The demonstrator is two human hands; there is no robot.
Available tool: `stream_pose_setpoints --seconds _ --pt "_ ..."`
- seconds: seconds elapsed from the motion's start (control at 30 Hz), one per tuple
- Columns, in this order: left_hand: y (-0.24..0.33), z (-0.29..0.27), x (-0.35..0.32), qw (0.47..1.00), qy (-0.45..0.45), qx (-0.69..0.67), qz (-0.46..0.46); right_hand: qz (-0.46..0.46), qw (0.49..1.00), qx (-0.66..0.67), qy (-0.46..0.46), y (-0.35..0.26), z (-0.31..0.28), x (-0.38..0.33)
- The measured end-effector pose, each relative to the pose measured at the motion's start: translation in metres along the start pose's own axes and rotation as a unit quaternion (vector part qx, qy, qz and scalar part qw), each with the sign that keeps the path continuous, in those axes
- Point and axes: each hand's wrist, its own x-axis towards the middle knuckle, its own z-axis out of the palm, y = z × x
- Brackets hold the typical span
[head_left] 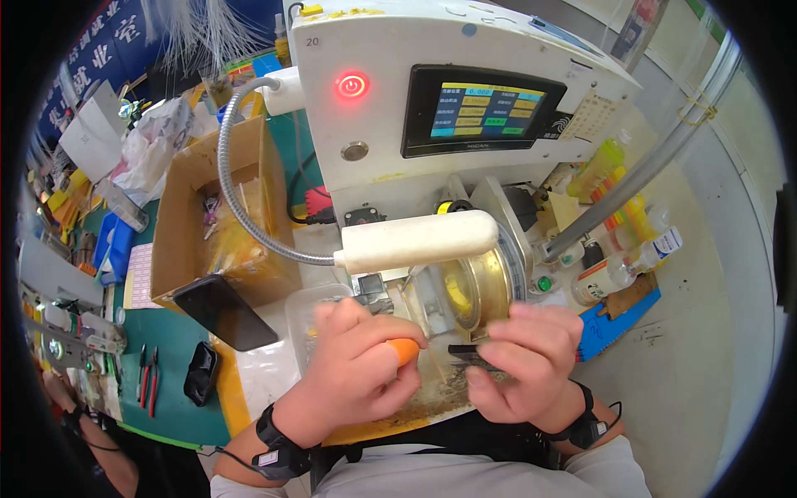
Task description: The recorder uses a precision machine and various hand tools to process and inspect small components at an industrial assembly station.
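My left hand (357, 369) is curled in front of a white machine (390, 124), with an orange cap on one fingertip (404, 350). My right hand (531, 357) pinches a small flat dark part (466, 353) between thumb and fingers. Both hands sit close together under a white lamp head (419, 239) on a flexible metal neck (237, 191). Just behind the hands is a brass-coloured round spool (477, 286) on the machine. A clear plastic tray (311, 319) lies under my left hand. Each wrist wears a black band.
The machine has a lit red button (352, 85) and a coloured screen (486, 109). An open cardboard box (207, 224) and a black phone (224, 311) lie at left. Small bottles (614, 270) and a blue tray (618, 319) stand at right. Red-handled tools (148, 378) lie on the green mat.
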Motion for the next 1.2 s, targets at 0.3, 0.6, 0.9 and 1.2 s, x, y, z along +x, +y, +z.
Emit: stream_pose_setpoints --seconds 0.3,0.6,0.9,1.2 --pt "-0.002 0.002 -0.008 0.990 0.070 0.115 0.043 0.012 0.992 -0.082 -0.099 -0.001 0.020 0.019" --pt "0.001 0.011 -0.018 0.975 0.090 0.188 0.076 -0.002 0.994 0.013 -0.107 0.004 0.015 0.021" --pt "-0.003 0.006 -0.021 0.977 0.051 0.175 0.108 -0.007 0.998 0.001 -0.066 0.018 -0.007 0.006" --pt "-0.001 0.005 -0.018 0.976 0.052 0.165 0.134 0.192 0.896 -0.127 0.380 0.123 -0.075 -0.011"
